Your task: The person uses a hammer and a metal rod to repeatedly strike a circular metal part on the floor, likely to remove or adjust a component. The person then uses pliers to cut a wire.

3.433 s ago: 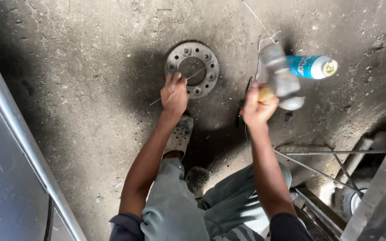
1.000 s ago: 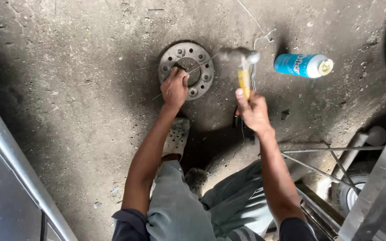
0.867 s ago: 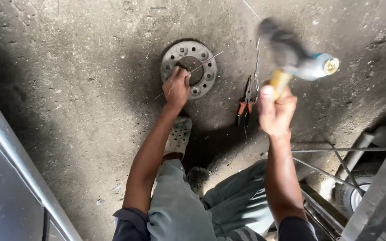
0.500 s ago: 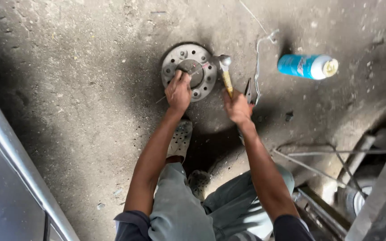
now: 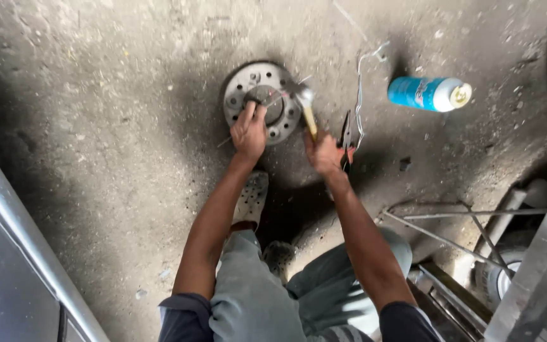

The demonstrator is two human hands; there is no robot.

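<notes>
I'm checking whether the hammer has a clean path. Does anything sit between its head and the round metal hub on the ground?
Nothing visible does. The hammer, in the right hand, already has its head at the hub. The left hand rests on the hub's near side.

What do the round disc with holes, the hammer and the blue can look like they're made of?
Disc: probably steel or cast iron, dull grey with drilled holes. Hammer: shiny metal head, pale handle that looks wooden. Can: likely thin metal, glossy blue printed finish with a pale cap.

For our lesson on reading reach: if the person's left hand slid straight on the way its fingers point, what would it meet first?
Likely the hub's raised centre: the left hand already rests on the round metal hub, fingers pointing at its middle.
</notes>
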